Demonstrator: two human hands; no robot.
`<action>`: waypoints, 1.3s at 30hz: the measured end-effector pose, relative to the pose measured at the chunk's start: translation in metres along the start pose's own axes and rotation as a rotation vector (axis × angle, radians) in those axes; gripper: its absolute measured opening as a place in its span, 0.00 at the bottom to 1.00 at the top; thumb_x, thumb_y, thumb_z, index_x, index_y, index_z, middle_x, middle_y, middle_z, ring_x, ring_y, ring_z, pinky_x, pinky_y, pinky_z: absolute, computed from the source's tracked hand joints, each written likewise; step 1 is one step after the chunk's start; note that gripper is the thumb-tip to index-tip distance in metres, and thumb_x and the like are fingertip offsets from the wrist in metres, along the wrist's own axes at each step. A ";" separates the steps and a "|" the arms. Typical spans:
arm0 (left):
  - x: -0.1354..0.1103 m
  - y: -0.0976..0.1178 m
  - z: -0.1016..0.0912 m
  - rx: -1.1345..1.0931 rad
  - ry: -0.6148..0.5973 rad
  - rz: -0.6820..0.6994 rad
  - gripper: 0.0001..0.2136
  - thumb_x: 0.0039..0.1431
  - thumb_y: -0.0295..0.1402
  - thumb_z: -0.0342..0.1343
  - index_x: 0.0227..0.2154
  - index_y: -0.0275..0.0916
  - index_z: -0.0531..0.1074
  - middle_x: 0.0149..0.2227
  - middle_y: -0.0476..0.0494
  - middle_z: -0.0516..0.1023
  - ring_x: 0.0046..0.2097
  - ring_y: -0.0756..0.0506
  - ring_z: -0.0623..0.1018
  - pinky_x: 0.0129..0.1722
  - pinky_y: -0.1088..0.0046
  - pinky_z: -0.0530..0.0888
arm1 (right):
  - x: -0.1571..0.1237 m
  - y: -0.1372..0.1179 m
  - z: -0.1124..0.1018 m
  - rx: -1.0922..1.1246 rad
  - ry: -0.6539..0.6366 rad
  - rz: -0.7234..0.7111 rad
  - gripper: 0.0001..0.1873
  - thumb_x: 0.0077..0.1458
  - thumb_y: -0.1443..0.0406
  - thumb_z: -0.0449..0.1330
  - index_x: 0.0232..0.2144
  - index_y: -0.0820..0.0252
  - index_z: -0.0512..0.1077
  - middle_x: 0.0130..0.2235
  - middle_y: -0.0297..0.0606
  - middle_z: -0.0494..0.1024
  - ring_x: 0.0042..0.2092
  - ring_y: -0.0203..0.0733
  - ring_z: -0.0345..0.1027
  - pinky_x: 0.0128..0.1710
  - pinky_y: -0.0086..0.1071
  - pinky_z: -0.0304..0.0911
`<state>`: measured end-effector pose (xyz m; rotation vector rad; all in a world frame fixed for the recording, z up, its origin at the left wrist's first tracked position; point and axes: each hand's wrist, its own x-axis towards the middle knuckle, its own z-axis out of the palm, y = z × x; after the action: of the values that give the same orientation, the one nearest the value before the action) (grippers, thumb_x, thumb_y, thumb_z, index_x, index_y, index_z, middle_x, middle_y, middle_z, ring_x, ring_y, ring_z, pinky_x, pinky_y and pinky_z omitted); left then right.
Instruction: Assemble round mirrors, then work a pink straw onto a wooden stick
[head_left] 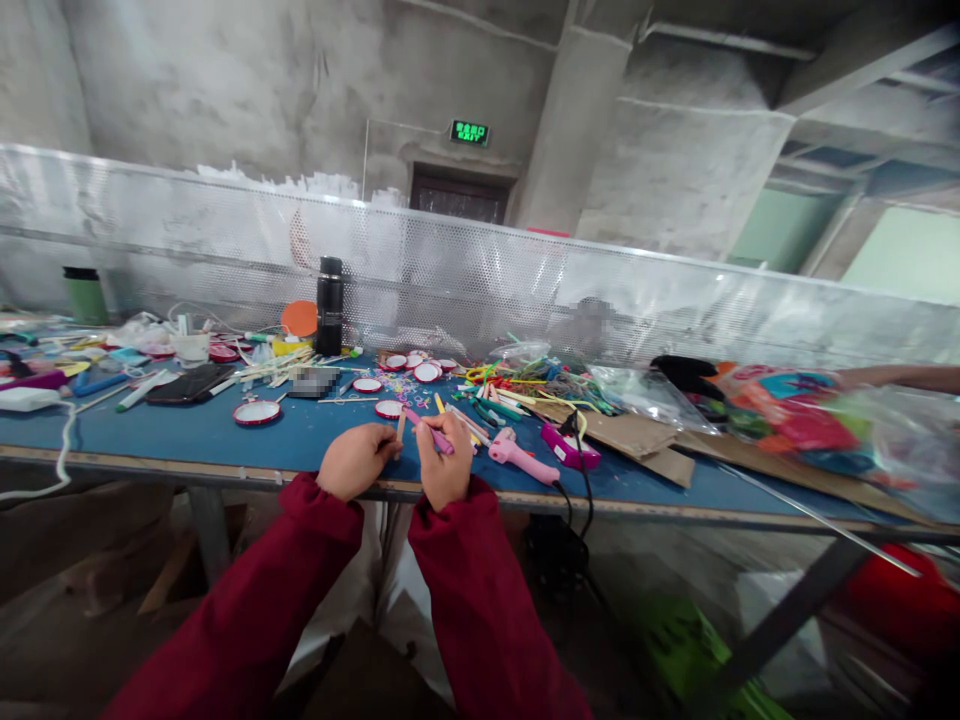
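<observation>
My left hand (355, 460) rests at the front edge of the blue table (225, 440), its fingers closed in a pinch on a thin wooden stick (400, 425). My right hand (444, 462) is closed around a pink stick (429, 429) that points up and to the left. Both arms wear dark red sleeves. Just to the right of my right hand lies a pink glue gun (521, 459) with a black cord. A red-rimmed round lid (389, 408) sits just behind the hands.
Several red-rimmed lids, coloured sticks (495, 400), a black bottle (329, 319), a dark phone (187, 384), cardboard (637, 440) and plastic bags (787, 420) litter the table. A perforated metal screen (525, 280) runs along its back. Another person's arm (900, 378) shows at the far right.
</observation>
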<state>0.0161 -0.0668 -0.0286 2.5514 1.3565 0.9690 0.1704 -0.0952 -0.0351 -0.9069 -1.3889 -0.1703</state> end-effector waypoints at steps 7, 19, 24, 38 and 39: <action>-0.001 0.002 0.000 -0.004 0.000 -0.005 0.12 0.65 0.39 0.50 0.29 0.41 0.73 0.32 0.47 0.77 0.34 0.47 0.73 0.32 0.73 0.61 | -0.001 0.002 0.000 0.005 -0.021 0.007 0.07 0.60 0.63 0.57 0.29 0.56 0.71 0.31 0.34 0.78 0.37 0.42 0.67 0.43 0.37 0.58; -0.001 0.004 -0.003 0.030 -0.013 -0.017 0.13 0.65 0.39 0.49 0.29 0.41 0.73 0.32 0.46 0.77 0.34 0.47 0.73 0.31 0.73 0.60 | -0.002 0.002 0.001 -0.004 0.023 0.015 0.08 0.59 0.63 0.58 0.28 0.56 0.71 0.30 0.33 0.76 0.36 0.41 0.66 0.44 0.37 0.59; -0.001 0.005 -0.003 0.018 -0.024 -0.022 0.13 0.65 0.39 0.49 0.29 0.41 0.74 0.32 0.46 0.78 0.35 0.47 0.74 0.32 0.73 0.61 | -0.003 0.003 0.001 0.005 0.045 0.028 0.08 0.59 0.63 0.57 0.28 0.56 0.70 0.31 0.34 0.76 0.37 0.41 0.66 0.44 0.37 0.59; 0.000 0.001 -0.001 -0.026 -0.013 -0.028 0.13 0.65 0.39 0.50 0.31 0.41 0.75 0.34 0.46 0.79 0.36 0.46 0.75 0.33 0.73 0.63 | -0.003 0.003 0.000 0.011 0.069 0.028 0.08 0.58 0.64 0.58 0.26 0.57 0.70 0.29 0.33 0.74 0.35 0.41 0.65 0.42 0.37 0.59; 0.000 0.001 -0.001 -0.025 -0.014 -0.029 0.13 0.65 0.39 0.50 0.31 0.41 0.75 0.34 0.46 0.79 0.36 0.46 0.75 0.33 0.73 0.63 | -0.003 0.002 0.000 0.002 0.067 0.029 0.08 0.58 0.64 0.58 0.26 0.57 0.70 0.29 0.33 0.74 0.36 0.41 0.65 0.42 0.37 0.59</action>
<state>0.0161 -0.0677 -0.0275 2.5078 1.3655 0.9557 0.1709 -0.0946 -0.0390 -0.9109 -1.3134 -0.1756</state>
